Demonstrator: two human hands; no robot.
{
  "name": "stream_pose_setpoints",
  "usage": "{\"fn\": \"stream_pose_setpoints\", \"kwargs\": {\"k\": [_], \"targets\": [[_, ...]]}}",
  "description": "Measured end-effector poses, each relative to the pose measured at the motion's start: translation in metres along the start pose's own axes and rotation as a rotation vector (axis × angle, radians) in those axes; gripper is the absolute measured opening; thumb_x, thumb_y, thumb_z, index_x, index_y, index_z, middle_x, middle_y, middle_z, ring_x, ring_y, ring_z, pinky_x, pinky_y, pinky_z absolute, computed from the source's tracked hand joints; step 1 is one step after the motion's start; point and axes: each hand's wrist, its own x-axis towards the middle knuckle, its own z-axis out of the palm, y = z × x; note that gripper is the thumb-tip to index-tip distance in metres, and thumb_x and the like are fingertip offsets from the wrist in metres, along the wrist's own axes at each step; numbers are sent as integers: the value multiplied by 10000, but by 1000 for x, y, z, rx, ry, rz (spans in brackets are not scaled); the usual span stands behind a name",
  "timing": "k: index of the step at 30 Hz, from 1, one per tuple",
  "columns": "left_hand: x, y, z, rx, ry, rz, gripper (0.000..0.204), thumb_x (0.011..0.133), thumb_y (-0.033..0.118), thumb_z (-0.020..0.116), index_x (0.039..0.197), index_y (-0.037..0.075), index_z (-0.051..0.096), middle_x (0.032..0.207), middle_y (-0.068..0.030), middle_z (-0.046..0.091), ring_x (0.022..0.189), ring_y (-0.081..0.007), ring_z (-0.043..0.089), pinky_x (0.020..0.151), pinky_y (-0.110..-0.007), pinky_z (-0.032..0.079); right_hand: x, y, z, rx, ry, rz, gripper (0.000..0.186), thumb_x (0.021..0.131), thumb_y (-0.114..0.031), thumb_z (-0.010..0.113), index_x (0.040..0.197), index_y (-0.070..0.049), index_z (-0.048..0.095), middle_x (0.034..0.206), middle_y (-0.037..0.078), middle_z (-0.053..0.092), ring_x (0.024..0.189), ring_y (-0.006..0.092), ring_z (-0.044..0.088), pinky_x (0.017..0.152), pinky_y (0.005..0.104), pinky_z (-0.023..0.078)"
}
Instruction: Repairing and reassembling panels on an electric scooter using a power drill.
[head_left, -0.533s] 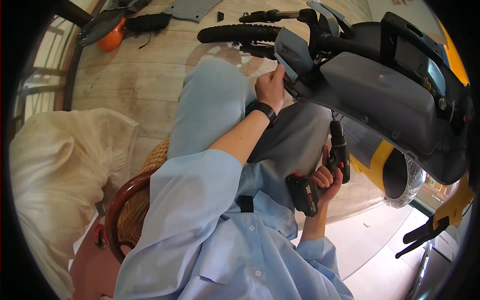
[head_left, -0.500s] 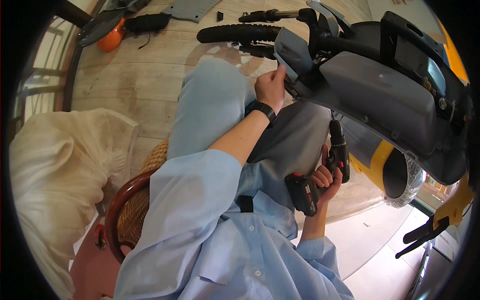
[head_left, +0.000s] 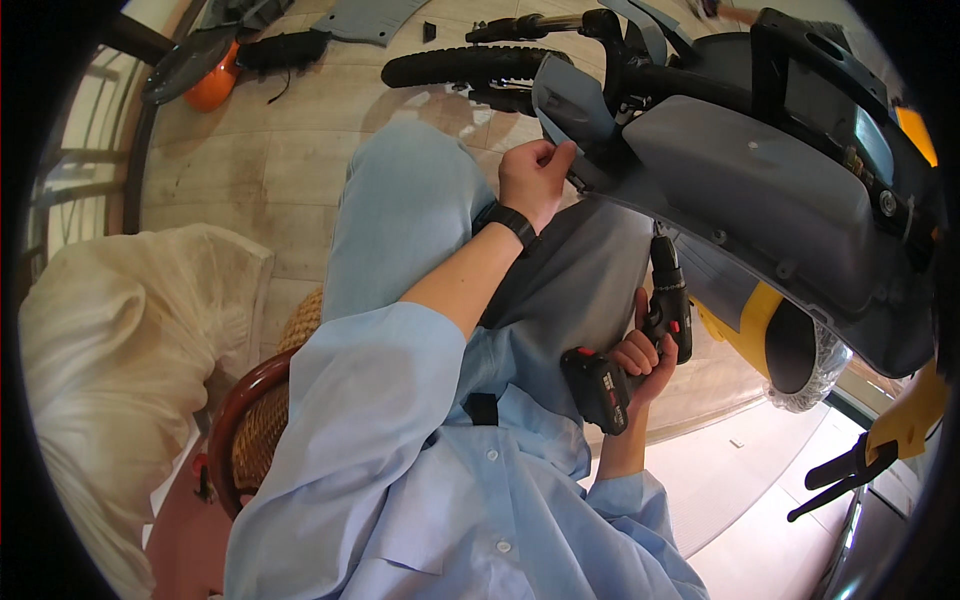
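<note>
Left hand (head_left: 532, 182) pinched narrow beside smooth grey panel (head_left: 574, 105), hold unclear | pistol-shaped black drill (head_left: 671, 308) gripped by right hand (head_left: 648, 366) | knobbly tyre (head_left: 455, 68) seen

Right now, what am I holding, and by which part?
Your right hand grips a black cordless drill by its handle. Your left hand is at the gray plastic panel; whether it grips that, I can't tell.

- Pale wood-look planks (head_left: 220, 155) cover the floor at the upper left.
- Light shows through a barred opening (head_left: 82, 160) at the far left.
- A cream cover (head_left: 120, 300) drapes in folds beside a wicker chair (head_left: 264, 428) with a curved red-brown frame.
- The whitish floor area (head_left: 725, 500) at lower right looks brightly lit.
</note>
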Motion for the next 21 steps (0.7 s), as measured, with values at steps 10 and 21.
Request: {"fn": "stream_pose_setpoints", "kwargs": {"k": [10,21], "targets": [[-2,-3,-3,47,71,76,236,811,149,496,737,-37,621,675,-212,590,646,-289,616,598,-356,438,0,5,1,25,22,-13,640,896,-248,433,1448,-44,180,598,-49,345,513,44,381,587,222,408],[18,-14,-4,103,126,-39,315,812,224,476,717,-34,629,659,-220,602,671,-312,628,625,-374,444,-26,-9,34,-605,93,-70,727,852,-320,508,1439,-33,189,515,-62,300,415,48,320,445,229,327]]}}
